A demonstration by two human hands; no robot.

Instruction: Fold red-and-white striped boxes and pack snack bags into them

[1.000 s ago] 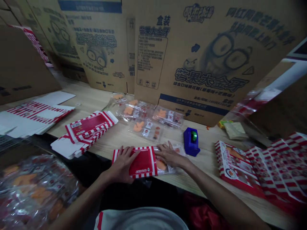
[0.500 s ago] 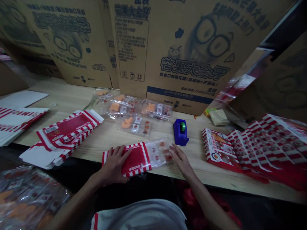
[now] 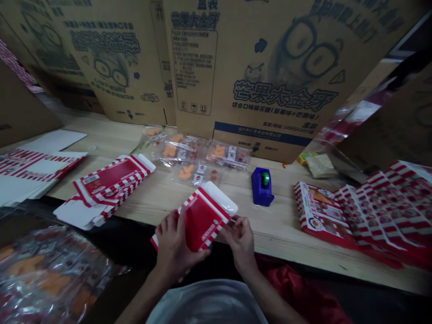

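Observation:
A red candy box (image 3: 205, 220) with red-and-white striped edges is tilted up over the table's front edge. My left hand (image 3: 173, 245) is wrapped around its left part, thumb along the near side. At the box's right end a white flap (image 3: 222, 200) stands out, unfolded. The fingers of my right hand (image 3: 240, 243) are curled and pinched at that end, by the near corner; the fingertips are partly hidden. Beyond the box, several clear candy packets (image 3: 200, 173) with orange pieces lie on the table.
A blue tape dispenser (image 3: 261, 189) stands right of the packets. Flat boxes (image 3: 114, 180) are stacked at left, and filled striped boxes (image 3: 324, 213) line the right. Large cardboard cartons (image 3: 249, 90) wall off the back. More candy packets (image 3: 54, 274) fill the lower left.
The candy packet sticking out of the box is now out of sight, and the white flap shows. The box has been lifted and turned; my right hand has moved in to its end.

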